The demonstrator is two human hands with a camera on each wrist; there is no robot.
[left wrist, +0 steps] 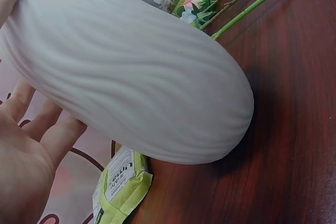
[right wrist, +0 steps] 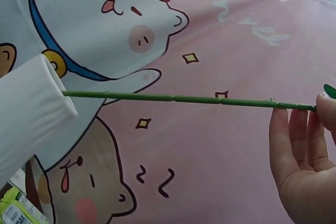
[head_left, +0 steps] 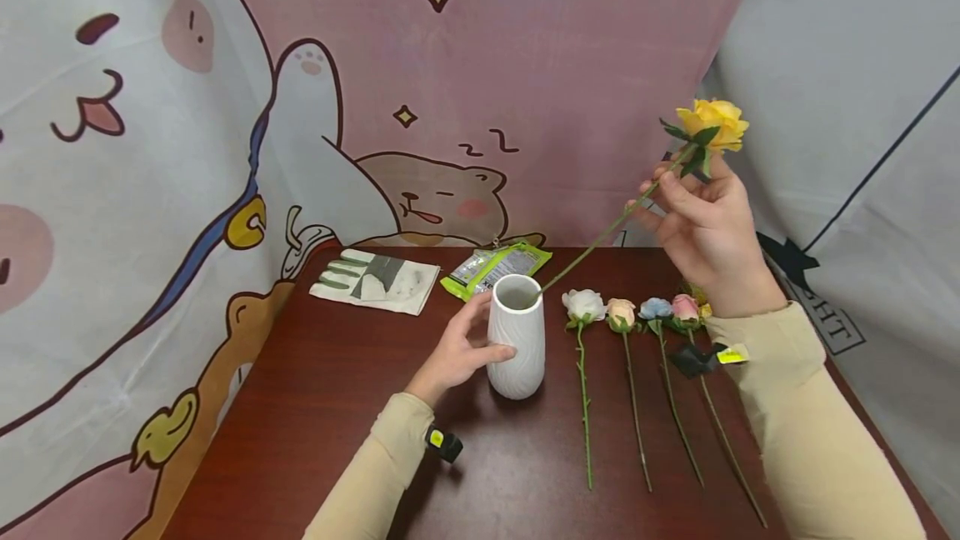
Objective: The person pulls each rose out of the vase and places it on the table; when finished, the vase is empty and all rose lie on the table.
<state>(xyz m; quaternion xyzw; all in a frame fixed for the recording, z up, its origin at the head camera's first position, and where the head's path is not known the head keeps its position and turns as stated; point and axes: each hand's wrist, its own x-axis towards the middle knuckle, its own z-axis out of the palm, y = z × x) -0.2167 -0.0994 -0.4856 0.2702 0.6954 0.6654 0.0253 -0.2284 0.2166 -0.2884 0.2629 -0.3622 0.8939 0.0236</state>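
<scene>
A white vase (head_left: 517, 348) with a wavy relief stands on the table, slightly tilted in the head view. My left hand (head_left: 459, 350) grips its left side, thumb across the front and fingers behind. High on the right, my right hand (head_left: 705, 227) pinches the stem of a yellow rose (head_left: 712, 123) just below the bloom. Its green stem (right wrist: 173, 98) slants down to the vase, and the lower end is at the mouth, partly inside. In the left wrist view the vase (left wrist: 136, 72) fills most of the picture.
Right of the vase lie several flowers in a row: a white rose (head_left: 583, 307), a peach one (head_left: 621, 315), a blue one (head_left: 656, 310) and a pink one (head_left: 686, 310). Behind the vase is a green-and-grey packet (head_left: 497, 267). A pair of work gloves (head_left: 378, 280) lies at the back left.
</scene>
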